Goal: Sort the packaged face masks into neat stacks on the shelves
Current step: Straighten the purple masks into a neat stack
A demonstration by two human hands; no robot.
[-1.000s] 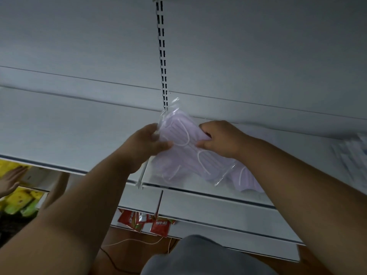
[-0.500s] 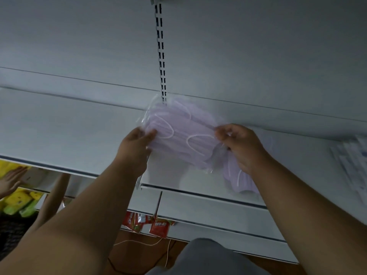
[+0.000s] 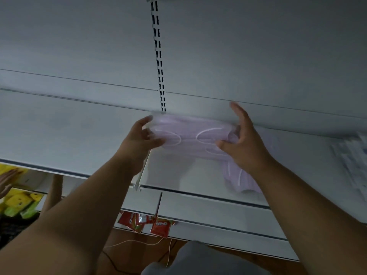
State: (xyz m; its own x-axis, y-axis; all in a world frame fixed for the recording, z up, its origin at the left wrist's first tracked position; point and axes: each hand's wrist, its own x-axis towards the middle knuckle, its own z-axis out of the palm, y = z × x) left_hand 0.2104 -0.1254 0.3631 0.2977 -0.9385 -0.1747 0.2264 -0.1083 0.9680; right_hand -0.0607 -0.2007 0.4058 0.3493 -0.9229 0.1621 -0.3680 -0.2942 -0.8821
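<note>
two hands hold a purple mask pack on a white shelf

in the middle of the frame, the left hand (image 3: 140,138) pinches the left end of the pack of purple masks (image 3: 190,135) with thumb and fingers, and the right hand (image 3: 243,143) grips the right end with its thumb, its other fingers spread up. the pack lies flat at the back of the white shelf (image 3: 178,177), under the slotted post (image 3: 158,56). another purple pack (image 3: 241,180) lies just below the right hand. white packs (image 3: 351,161) sit at the right edge. red packets (image 3: 147,223) hang at the lower middle.
</note>
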